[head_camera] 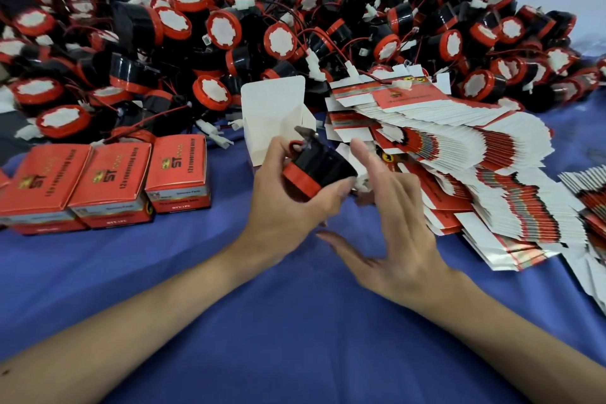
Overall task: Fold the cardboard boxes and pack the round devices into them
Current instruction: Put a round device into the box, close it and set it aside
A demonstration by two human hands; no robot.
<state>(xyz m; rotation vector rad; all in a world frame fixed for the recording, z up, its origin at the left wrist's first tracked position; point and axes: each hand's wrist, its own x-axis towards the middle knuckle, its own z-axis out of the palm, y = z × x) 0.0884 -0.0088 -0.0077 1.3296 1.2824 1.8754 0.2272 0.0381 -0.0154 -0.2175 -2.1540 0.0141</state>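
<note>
The left hand (288, 207) grasps a round device (316, 170) (black body, red rim) just in front of an open box (275, 118); the right hand (390, 223), fingers spread and empty, hovers beside it above the surface (295, 321).

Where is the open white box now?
In the head view, the open white box stands near the centre on the blue cloth, just behind the left hand, between the closed red boxes and the flat cartons.

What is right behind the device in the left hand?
An erected white box stands just behind the held device, its top flap up. Its lower front and inside are hidden by the device and the left hand. Beyond it lies the device pile.
</note>
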